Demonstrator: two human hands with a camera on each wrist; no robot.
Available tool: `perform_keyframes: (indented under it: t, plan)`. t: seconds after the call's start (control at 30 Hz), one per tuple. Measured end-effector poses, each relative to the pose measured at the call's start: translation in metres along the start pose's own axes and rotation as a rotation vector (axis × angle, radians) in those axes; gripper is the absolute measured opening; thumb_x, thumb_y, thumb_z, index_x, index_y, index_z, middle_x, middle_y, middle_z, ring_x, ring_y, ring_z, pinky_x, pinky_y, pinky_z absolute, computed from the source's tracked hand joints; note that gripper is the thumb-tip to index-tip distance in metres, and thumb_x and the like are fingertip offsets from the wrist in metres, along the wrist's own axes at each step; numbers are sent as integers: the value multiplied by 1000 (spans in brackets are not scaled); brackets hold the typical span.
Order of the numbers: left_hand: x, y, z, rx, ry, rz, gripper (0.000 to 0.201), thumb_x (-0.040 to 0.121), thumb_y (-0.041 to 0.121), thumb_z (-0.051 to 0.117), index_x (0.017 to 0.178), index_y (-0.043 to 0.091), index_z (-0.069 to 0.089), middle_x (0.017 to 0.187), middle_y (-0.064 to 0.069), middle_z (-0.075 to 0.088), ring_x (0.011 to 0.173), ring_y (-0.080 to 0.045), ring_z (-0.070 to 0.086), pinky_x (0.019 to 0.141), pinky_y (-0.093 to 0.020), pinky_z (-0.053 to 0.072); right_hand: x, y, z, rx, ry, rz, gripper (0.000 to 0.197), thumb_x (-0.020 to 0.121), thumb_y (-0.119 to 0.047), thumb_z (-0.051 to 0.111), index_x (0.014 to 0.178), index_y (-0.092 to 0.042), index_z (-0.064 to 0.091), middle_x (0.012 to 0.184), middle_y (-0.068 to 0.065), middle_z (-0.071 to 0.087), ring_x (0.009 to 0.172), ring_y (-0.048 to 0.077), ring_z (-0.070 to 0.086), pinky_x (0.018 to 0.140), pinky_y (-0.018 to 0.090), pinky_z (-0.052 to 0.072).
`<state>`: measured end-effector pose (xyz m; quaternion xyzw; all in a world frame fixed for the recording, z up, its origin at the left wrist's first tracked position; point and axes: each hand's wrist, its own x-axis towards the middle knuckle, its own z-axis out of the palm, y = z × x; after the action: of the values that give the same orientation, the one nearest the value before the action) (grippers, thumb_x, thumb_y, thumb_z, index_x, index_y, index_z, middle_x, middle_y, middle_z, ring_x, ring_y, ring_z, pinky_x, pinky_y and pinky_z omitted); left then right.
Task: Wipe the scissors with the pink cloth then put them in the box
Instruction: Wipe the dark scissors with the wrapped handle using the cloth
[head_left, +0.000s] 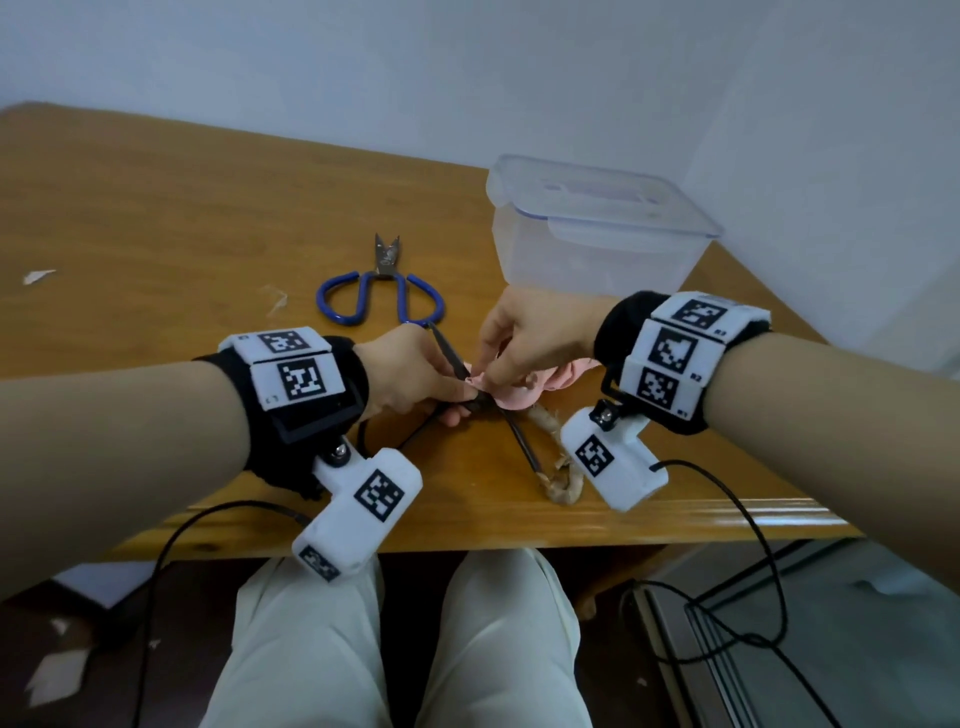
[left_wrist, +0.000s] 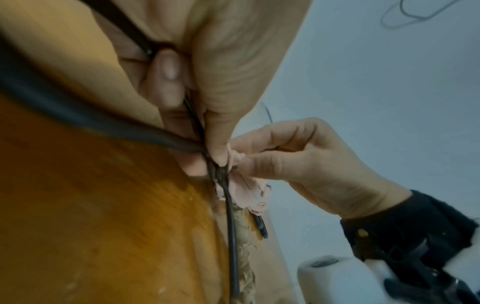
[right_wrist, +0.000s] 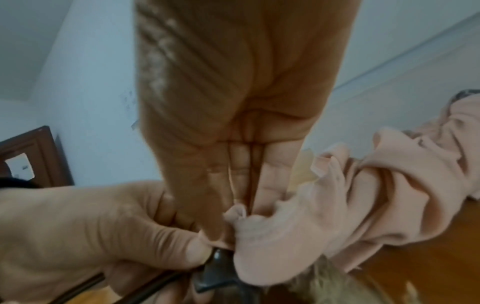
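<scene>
Black scissors (head_left: 470, 382) sit pinched near their pivot by the left hand (head_left: 410, 376), blades spread above the table (head_left: 156, 218). Right hand (head_left: 530, 332) fingers press the pink cloth (head_left: 511, 395) onto them, hiding the pivot. Blue scissors (head_left: 382, 291) lie beside the clear box (head_left: 597, 234).

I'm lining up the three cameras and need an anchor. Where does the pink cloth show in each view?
Head: pink cloth, centre, under the right hand.
Left wrist: centre, pinched beside the black scissors.
Right wrist: right half, bunched.
Shared landmark: the black scissors' pivot, gripped by the left hand.
</scene>
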<state>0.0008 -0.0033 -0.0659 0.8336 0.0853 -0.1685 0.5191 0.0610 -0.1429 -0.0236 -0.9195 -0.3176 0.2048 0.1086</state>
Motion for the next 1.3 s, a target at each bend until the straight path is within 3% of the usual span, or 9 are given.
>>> perform_keyframes:
  t: [0.13, 0.43, 0.57, 0.73, 0.87, 1.0, 1.07, 1.13, 1.3]
  plan:
    - [0, -5, 1, 79, 40, 53, 19, 84, 16, 71, 84, -2, 70, 55, 1, 64, 31, 0, 47, 34, -7, 31, -3, 2, 2, 24, 14, -39, 10, 82, -21, 74, 88, -14, 76, 59, -13, 62, 47, -10, 53, 46, 6, 38]
    - [0, -4, 4, 160, 154, 225, 18, 77, 23, 78, 76, 5, 75, 73, -8, 74, 63, -13, 66, 66, -23, 53, -8, 0, 5, 81, 204, -10, 13, 86, -20, 69, 85, -7, 69, 59, -7, 57, 41, -4, 52, 35, 7, 34]
    - [-5, -1, 3, 143, 182, 277, 18, 76, 22, 79, 75, 5, 74, 70, -8, 73, 60, -13, 66, 67, -24, 55, -13, 4, 7, 172, 307, -27, 15, 85, -25, 71, 86, -10, 70, 70, -8, 61, 63, 2, 57, 56, 17, 46]
    - [-8, -1, 5, 75, 193, 300, 19, 75, 18, 80, 78, 1, 73, 68, -12, 72, 57, -13, 64, 66, -25, 54, -25, 12, 2, 321, 179, -54, 8, 77, -10, 77, 83, -7, 73, 83, 6, 72, 69, 9, 66, 64, 27, 56]
    - [-7, -4, 6, 10, 199, 309, 19, 73, 12, 81, 79, -4, 72, 75, -18, 72, 56, -16, 64, 69, -30, 57, -23, 12, 8, 433, 225, -86, 13, 77, 2, 74, 89, 7, 69, 79, -2, 70, 68, -5, 65, 62, 12, 50]
    - [-9, -2, 7, -7, 205, 325, 19, 71, 12, 82, 78, -3, 73, 75, -19, 72, 56, -17, 64, 66, -28, 57, -17, 16, 4, 494, 226, -72, 16, 75, 4, 74, 88, 10, 68, 85, 1, 74, 87, 16, 71, 83, 36, 57]
    - [-8, 1, 5, -4, 227, 338, 19, 71, 12, 82, 77, -4, 73, 76, -21, 72, 58, -18, 64, 68, -33, 57, -16, 13, 0, 504, 235, -69, 16, 75, 5, 74, 88, 10, 67, 88, 5, 73, 83, 17, 72, 72, 29, 58]
    - [-6, 4, 0, 6, 261, 351, 21, 71, 12, 83, 77, -5, 73, 75, -21, 71, 63, -25, 65, 72, -42, 57, -14, 9, -1, 543, 265, -79, 16, 76, 9, 71, 90, 13, 66, 82, 3, 70, 67, 1, 68, 55, 13, 51]
    - [-1, 6, -7, -1, 301, 370, 19, 72, 13, 83, 77, -3, 74, 70, -19, 71, 60, -25, 66, 72, -44, 59, 0, 7, 0, 662, 366, -79, 17, 79, 11, 68, 94, 14, 63, 80, 0, 67, 66, -3, 66, 66, 11, 52]
